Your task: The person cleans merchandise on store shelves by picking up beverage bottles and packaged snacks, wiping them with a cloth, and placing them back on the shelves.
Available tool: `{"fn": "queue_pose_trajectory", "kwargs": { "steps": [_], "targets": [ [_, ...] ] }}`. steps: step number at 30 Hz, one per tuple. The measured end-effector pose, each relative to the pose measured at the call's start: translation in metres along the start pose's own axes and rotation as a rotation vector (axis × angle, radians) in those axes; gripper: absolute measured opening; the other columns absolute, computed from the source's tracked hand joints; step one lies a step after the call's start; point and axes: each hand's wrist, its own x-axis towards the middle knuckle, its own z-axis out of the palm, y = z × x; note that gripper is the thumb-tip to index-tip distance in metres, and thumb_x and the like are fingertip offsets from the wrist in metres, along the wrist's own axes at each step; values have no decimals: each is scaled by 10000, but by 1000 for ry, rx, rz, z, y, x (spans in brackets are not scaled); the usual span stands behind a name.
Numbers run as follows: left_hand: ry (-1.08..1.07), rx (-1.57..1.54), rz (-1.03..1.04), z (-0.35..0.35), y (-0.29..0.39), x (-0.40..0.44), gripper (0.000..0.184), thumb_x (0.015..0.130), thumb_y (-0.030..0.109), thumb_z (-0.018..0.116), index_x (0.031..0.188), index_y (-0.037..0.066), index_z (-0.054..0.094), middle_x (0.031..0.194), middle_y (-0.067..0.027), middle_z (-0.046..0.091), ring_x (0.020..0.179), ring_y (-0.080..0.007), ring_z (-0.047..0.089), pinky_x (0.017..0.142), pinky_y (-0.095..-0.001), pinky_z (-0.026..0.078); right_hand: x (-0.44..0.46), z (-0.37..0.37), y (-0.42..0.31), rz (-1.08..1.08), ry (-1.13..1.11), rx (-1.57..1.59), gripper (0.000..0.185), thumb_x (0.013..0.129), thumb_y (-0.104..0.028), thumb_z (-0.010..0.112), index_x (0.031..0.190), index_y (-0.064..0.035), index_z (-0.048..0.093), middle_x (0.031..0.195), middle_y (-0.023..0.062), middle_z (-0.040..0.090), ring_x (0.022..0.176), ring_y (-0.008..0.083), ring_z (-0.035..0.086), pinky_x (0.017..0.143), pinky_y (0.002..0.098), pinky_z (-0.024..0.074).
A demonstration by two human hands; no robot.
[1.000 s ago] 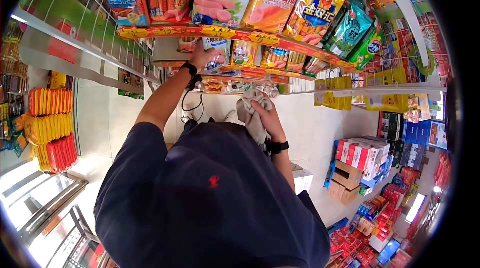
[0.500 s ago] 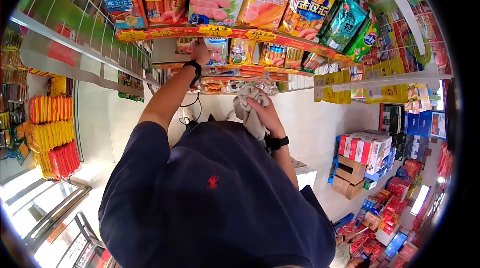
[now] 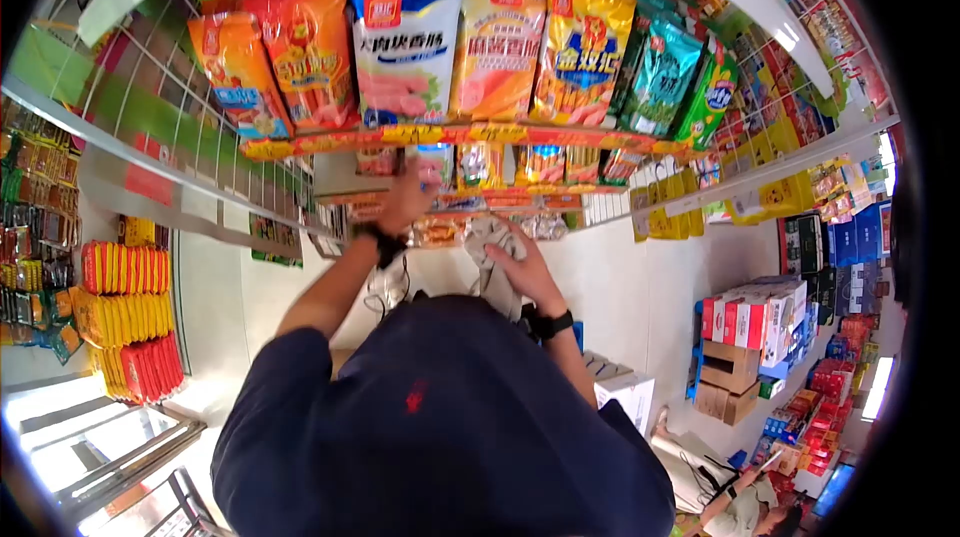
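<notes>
My left hand (image 3: 406, 199) reaches to the second shelf, at the front of a white-and-blue sausage pack (image 3: 430, 159); motion blurs its fingers, so their grip is unclear. Left of it is a red pack (image 3: 375, 161), and to the right a yellow pack (image 3: 481, 165). In my right hand (image 3: 530, 275), a crumpled light grey cloth (image 3: 487, 237) is held in front of the lower shelves. Above both hands, a row of upright sausage bags stands on the top shelf, among them a white-and-blue bag (image 3: 405, 62) and a yellow bag (image 3: 583, 52).
A red-and-yellow price strip (image 3: 470, 136) runs along the top shelf's edge. Wire side panels (image 3: 230, 172) flank the rack, with yellow packs (image 3: 668, 205) hanging at right. Stacked cartons (image 3: 750, 322) stand on the floor at right. Another person (image 3: 750, 509) is at lower right.
My left hand has moved right, from the red pack to the white-and-blue one. The view has shifted, showing more of the top shelf. My right hand still holds the cloth.
</notes>
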Motion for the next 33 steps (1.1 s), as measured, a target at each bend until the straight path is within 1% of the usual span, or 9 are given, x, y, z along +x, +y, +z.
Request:
{"fn": "queue_pose_trajectory", "kwargs": {
  "steps": [1,4,7,15,23,25,27,28,33],
  "targets": [
    [54,83,120,-2,25,-12,504,953,310,652,1315,-12,513,1212,-196,668,1142,-298,644,888,-403,537,1,2,-7,-15,31,0,609,923,-263,738,1450,-49,519,1377,161,608,1300,249,542,1120,368,382],
    [-393,-433,-324,-33,126,-51,560,1054,396,517,1498,65,434,1417,-108,555,1257,-225,569,954,-362,523,4,8,-52,-160,15,-137,655,907,-141,736,1485,-14,455,1413,122,572,1288,222,540,1088,359,418],
    [-375,-1069,-570,-34,176,-66,587,1095,423,409,1589,126,301,1529,-71,447,1396,-210,452,1111,-378,423,7,29,-98,-569,50,-407,749,851,-226,768,1501,-54,436,1492,194,469,1378,399,443,1148,485,355],
    [-417,-1372,-396,-60,200,-70,623,1084,474,404,1584,124,278,1533,-49,441,1412,-212,428,1145,-443,366,27,34,-124,-840,98,-500,687,755,-197,772,1381,-52,527,1431,150,528,1288,399,506,1133,546,352],
    [-534,-967,-193,-43,258,-40,908,955,413,611,1622,51,112,1667,-124,209,1518,-287,256,1213,-449,236,21,-16,-104,-740,461,-374,598,792,-3,721,1364,-40,552,1367,192,571,1222,400,565,1033,445,473],
    [-531,-768,-200,-39,290,-25,840,962,358,632,1610,44,197,1640,-125,304,1482,-277,346,1187,-418,293,18,-37,-89,-723,516,-401,521,883,15,655,1386,-22,526,1351,207,581,1241,377,566,1062,425,439],
    [-592,-113,-205,-34,308,-13,720,978,276,624,1576,45,297,1521,-197,482,1381,-334,501,1132,-404,391,12,-62,-74,-632,599,-351,494,894,10,655,1371,5,530,1350,199,586,1230,350,578,1059,414,441],
    [-398,122,-60,-27,308,-12,600,957,254,650,1482,35,458,1398,-230,583,1305,-364,563,1071,-416,451,6,-73,-67,-592,628,-335,469,911,-1,650,1364,25,531,1325,184,598,1200,295,592,1041,389,451],
    [12,175,-220,-30,297,18,499,895,74,620,1384,1,549,1334,-240,615,1202,-385,619,946,-444,523,-20,-116,-28,-450,544,-132,471,898,-33,684,1350,3,555,1278,184,615,1158,302,614,999,394,471]
  ]
}}
